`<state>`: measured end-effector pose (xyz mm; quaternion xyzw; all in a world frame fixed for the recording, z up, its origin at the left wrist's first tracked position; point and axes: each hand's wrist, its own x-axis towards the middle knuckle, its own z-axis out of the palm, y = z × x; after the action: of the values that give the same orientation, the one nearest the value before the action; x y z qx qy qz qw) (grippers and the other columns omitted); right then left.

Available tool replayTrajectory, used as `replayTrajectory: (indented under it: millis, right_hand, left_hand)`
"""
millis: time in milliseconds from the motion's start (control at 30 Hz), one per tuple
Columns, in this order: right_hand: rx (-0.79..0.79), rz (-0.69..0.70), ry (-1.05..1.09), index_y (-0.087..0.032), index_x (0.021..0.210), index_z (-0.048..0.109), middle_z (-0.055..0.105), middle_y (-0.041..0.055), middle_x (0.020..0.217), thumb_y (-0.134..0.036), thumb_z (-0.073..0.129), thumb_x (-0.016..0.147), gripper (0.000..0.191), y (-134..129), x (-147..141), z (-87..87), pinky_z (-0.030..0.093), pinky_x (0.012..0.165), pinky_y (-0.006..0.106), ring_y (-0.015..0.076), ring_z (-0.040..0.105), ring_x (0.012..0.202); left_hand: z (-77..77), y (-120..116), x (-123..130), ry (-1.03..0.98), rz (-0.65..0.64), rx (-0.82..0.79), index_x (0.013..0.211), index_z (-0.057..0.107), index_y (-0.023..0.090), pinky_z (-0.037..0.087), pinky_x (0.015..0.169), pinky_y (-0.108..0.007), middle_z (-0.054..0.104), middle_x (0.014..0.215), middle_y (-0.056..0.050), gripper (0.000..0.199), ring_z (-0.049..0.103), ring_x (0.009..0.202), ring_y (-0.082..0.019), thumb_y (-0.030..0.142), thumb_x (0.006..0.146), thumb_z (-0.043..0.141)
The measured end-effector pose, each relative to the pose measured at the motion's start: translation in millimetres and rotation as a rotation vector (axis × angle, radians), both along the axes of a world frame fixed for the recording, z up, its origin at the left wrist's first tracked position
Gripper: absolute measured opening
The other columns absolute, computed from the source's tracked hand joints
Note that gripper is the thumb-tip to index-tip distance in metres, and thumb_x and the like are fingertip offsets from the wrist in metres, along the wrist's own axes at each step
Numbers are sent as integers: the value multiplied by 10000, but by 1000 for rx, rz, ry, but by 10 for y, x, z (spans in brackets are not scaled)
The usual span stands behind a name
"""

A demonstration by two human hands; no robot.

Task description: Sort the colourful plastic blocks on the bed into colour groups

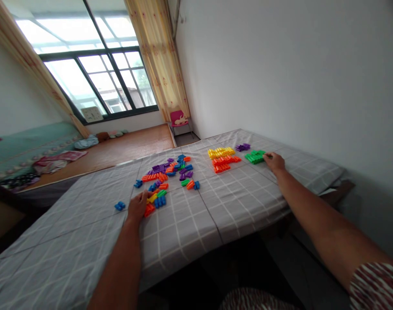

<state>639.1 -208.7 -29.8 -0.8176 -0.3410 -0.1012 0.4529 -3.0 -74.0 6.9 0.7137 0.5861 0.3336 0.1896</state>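
Small ridged plastic pieces in several colours lie on a grey checked cloth. At the near left edge of the mixed pieces, my left hand (138, 206) has its fingers bent together beside a yellow piece (153, 198), an orange piece (149, 209) and blue pieces (160, 201); what its fingertips hold is hidden. My right hand (275, 162) is closed in a pinch at the right edge of the green group (255, 157), on what looks like a green piece. Left of this group are sorted yellow pieces (221, 152) and orange pieces (225, 163); purple pieces (243, 147) lie behind it.
The checked cloth (248, 202) covers a table or bed against the white wall (280, 73). A lone blue piece (120, 206) lies left of my left hand. Beyond are a wooden platform (132, 146), a pink chair (177, 117) and a curtained window (96, 82).
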Motion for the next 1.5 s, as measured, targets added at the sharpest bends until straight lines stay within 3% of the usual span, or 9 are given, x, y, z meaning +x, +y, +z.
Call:
replayTrajectory:
  millis: [200, 400, 633, 767, 933, 1033, 1167, 1300, 1500]
  right_hand:
    - [72, -70, 20, -180, 827, 644, 688, 113, 804, -368, 428, 792, 289, -31, 1, 15, 459, 775, 373, 256, 603, 813]
    - [169, -37, -234, -153, 963, 609, 657, 192, 1028, -249, 334, 848, 314, -86, -93, 104, 421, 876, 401, 277, 578, 952]
    - [123, 379, -381, -190, 1041, 608, 642, 122, 1023, -287, 438, 835, 285, 159, -1221, 402, 472, 830, 386, 255, 598, 930]
    - [112, 348, -354, -209, 1043, 631, 644, 122, 986, -329, 489, 832, 281, 392, -1564, 588, 473, 827, 407, 267, 602, 912]
    - [192, 160, -322, -148, 1103, 593, 640, 144, 1073, -292, 332, 900, 361, 372, -1187, 731, 477, 802, 370, 226, 605, 852]
    - [80, 76, -303, -143, 1019, 629, 675, 126, 982, -318, 435, 857, 308, 242, -974, 544, 480, 744, 352, 201, 591, 719]
    - [-210, 107, -351, -188, 979, 661, 689, 98, 935, -419, 563, 799, 309, 144, -957, 193, 472, 697, 342, 232, 612, 788]
    - [-344, 130, -355, -209, 958, 671, 692, 88, 903, -413, 595, 768, 289, 166, -1003, 88, 472, 699, 343, 246, 622, 819]
    - [53, -24, -257, -169, 1013, 620, 677, 118, 973, -349, 567, 773, 305, 89, -701, 146, 471, 825, 388, 246, 615, 856]
  left_hand:
    - [-27, -4, 12, -16, 19, -16, 895, 732, 173, 489, 800, -304, 749, 962, -75, 511, 671, 899, -233, 527, 842, 367]
    - [-64, -16, 33, -18, -20, 1, 904, 730, 145, 476, 808, -299, 743, 960, -101, 546, 664, 884, -223, 510, 877, 325]
    - [-50, -30, 66, 0, -23, -9, 920, 734, 138, 465, 779, -298, 743, 937, -105, 539, 658, 865, -220, 479, 898, 318]
    - [-73, -27, 57, 7, -29, 8, 913, 733, 145, 457, 776, -297, 740, 935, -101, 549, 653, 864, -221, 495, 904, 310]
    - [-92, -12, 53, 31, -35, 5, 938, 733, 151, 445, 737, -288, 741, 942, -94, 539, 651, 868, -223, 492, 910, 316]
    - [-86, 12, 59, 54, -29, -14, 936, 738, 169, 435, 727, -282, 745, 943, -83, 524, 650, 866, -218, 488, 911, 323]
    - [-69, 25, 62, 77, -45, -12, 941, 741, 177, 435, 727, -277, 746, 961, -79, 530, 650, 869, -216, 496, 909, 319]
    - [-23, -27, 68, 83, -40, -9, 950, 736, 168, 441, 739, -286, 744, 968, -88, 539, 651, 879, -222, 490, 907, 305]
    - [16, -63, 73, 97, -40, -18, 928, 732, 175, 450, 784, -295, 747, 953, -83, 527, 652, 903, -229, 490, 895, 310]
